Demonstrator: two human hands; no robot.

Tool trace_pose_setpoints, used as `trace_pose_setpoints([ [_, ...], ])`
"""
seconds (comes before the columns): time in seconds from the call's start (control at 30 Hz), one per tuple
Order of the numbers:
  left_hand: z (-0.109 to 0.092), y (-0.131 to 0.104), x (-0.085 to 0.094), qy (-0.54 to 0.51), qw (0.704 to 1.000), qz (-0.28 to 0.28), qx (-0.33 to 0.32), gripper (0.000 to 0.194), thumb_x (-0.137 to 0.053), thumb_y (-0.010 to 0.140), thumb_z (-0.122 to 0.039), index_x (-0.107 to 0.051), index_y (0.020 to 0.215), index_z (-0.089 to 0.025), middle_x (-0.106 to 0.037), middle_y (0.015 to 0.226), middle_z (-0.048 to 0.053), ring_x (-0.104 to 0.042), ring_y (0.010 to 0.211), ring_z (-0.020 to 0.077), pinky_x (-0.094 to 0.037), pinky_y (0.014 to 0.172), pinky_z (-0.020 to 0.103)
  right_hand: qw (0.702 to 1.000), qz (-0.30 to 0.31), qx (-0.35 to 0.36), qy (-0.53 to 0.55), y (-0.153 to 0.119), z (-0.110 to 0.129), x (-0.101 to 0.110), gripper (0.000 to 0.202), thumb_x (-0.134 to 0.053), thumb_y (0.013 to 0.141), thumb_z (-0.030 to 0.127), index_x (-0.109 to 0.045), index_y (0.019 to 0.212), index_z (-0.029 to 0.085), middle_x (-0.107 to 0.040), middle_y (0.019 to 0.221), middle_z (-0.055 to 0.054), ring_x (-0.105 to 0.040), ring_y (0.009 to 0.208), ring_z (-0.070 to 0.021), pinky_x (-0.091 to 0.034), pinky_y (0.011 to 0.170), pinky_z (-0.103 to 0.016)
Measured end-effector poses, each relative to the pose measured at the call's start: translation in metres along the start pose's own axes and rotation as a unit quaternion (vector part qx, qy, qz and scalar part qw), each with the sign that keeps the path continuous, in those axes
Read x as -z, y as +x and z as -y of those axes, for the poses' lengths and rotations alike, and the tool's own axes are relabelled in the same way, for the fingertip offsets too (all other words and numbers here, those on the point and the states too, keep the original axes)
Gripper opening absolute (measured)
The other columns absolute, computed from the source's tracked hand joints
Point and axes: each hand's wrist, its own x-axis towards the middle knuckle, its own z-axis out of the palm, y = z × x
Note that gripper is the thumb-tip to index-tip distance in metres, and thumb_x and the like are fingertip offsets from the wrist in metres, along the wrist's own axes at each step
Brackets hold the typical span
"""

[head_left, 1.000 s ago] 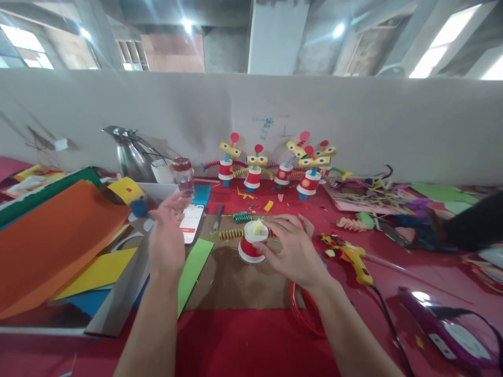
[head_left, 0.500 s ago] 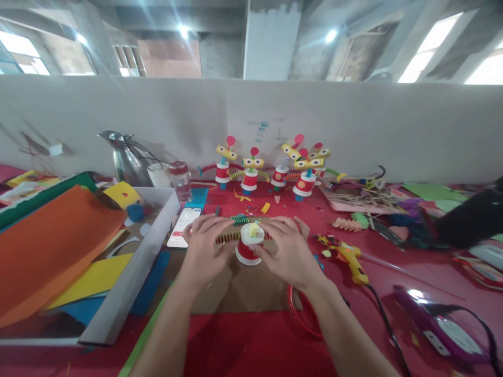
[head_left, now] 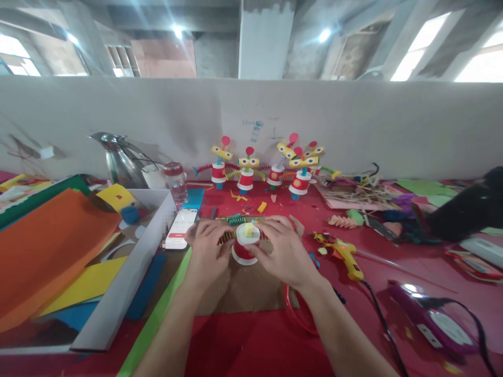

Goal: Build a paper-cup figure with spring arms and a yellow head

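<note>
A small red paper cup (head_left: 244, 250) with a white rim stands upside down on a brown cardboard sheet (head_left: 251, 293). A yellow paper piece (head_left: 249, 229) sits on its white top. From its left side a folded paper spring (head_left: 227, 239) runs into the curled fingers of my left hand (head_left: 210, 254). At the cup's right side is my right hand (head_left: 281, 251); its thumb touches the cup and its fingers curl over a reddish paper piece, mostly hidden. A green folded paper spring (head_left: 236, 219) lies behind the cup.
Several finished cup figures (head_left: 245, 179) stand along the back wall. To the right lie a yellow glue gun (head_left: 348, 259), a purple device (head_left: 436, 319) and a red tape ring (head_left: 291, 309). At left are a phone (head_left: 181, 229) and a white box (head_left: 129, 283) of coloured paper.
The whole view has shifted slightly, so most things appear a little further left. Both hands keep nearly the same position about the cup.
</note>
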Motion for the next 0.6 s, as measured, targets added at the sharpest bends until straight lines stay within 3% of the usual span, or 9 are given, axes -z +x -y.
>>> trace_pose_setpoints([
  [0.43, -0.001, -0.0001, -0.0032, 0.007, 1.0, -0.011, -0.016, 0.014, -0.057, 0.083, -0.015, -0.063, 0.091, -0.024, -0.069, 0.099, 0.004, -0.057, 0.103, 0.0258, -0.025, 0.1, 0.051, 1.0, 0.001, 0.003, 0.007, 0.0003, -0.0013, -0.0011, 0.032, -0.068, 0.082, 0.041, -0.067, 0.106, 0.02, -0.069, 0.111, -0.011, -0.054, 0.112, -0.0311, -0.034, 0.101, -0.053],
  [0.6, 0.0003, 0.0013, -0.0029, -0.009, 1.0, -0.007, -0.025, 0.014, -0.055, 0.083, -0.014, -0.062, 0.092, -0.023, -0.069, 0.099, 0.005, -0.057, 0.101, 0.0253, -0.033, 0.097, 0.046, 1.0, 0.001, 0.001, 0.007, 0.0001, 0.0006, 0.0003, 0.032, -0.067, 0.082, 0.042, -0.067, 0.105, 0.02, -0.07, 0.111, -0.011, -0.054, 0.112, -0.0312, -0.032, 0.101, -0.053],
])
